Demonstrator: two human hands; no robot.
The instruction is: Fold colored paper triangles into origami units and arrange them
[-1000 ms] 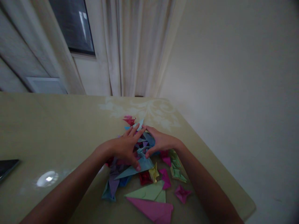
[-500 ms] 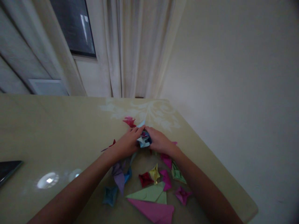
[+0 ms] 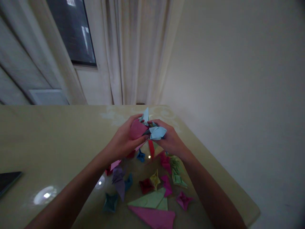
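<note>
Folded paper pieces fill both hands above the far middle of the table. My left hand (image 3: 125, 136) is closed round a bunch with a pink folded paper (image 3: 138, 129) on its near side. A pointed light-blue piece (image 3: 145, 115) sticks up by its fingertips. My right hand (image 3: 170, 138) grips a light-blue origami piece (image 3: 157, 132), with darker paper partly hidden behind it. The two bunches meet between the hands. Under them lie a red paper strip (image 3: 151, 149) and a small blue origami star (image 3: 140, 155).
Nearer me lie a purple origami piece (image 3: 118, 181), a teal star (image 3: 111, 202), a yellow star (image 3: 155, 180), a magenta star (image 3: 183, 200), and green (image 3: 150, 201) and pink paper planes (image 3: 154, 216). A dark flat object (image 3: 9, 181) rests at left; a wall (image 3: 238, 111) borders the right.
My hands have risen off the pile and turned, with more pink and light-blue paper showing in them. Pieces beneath, such as the blue star and red strip, have come into view.
</note>
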